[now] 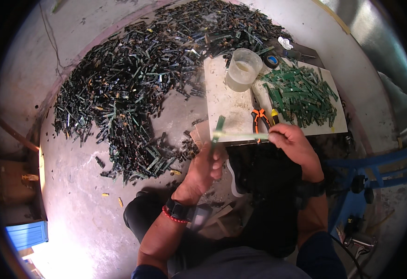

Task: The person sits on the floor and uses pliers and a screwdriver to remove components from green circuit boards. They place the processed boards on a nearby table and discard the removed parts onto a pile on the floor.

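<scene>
No packages, labels, signs or screens can be made out here.

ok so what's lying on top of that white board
On the white board: a translucent plastic cup, orange-handled pliers and a heap of green circuit strips. Whatever lies beneath that heap is covered.

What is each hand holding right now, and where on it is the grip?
The left hand holds a narrow green circuit board strip by its lower end. The right hand grips a thin pale stick at its right end, its tip against the strip.
</scene>
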`<state>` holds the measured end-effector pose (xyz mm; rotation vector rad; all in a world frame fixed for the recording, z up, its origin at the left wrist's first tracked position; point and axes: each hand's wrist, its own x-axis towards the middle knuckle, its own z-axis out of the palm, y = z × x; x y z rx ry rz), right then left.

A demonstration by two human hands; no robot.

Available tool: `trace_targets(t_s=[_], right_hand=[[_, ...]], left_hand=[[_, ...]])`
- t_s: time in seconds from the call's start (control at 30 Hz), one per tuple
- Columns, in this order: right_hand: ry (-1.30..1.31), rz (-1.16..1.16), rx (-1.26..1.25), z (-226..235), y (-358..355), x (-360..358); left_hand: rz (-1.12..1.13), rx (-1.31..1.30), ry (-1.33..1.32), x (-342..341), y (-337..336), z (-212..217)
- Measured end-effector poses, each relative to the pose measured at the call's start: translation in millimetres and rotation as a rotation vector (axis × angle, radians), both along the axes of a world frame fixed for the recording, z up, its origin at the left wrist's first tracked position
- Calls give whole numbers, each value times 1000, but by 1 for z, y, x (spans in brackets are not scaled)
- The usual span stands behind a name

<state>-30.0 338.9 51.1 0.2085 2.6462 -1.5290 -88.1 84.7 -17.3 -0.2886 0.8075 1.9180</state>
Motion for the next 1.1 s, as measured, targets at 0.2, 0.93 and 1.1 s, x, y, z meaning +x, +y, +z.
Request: trace_targets(t_s=[0.2, 0.93, 1.1], right_hand=[[28, -64, 22, -5, 6, -3], [-84, -40, -31, 13, 3, 1], [131, -262, 19, 7, 6, -3]], left_hand=[[7, 20, -10, -1, -1, 1], [169, -212, 161, 2, 0, -12], [165, -253, 214, 3, 0, -10]])
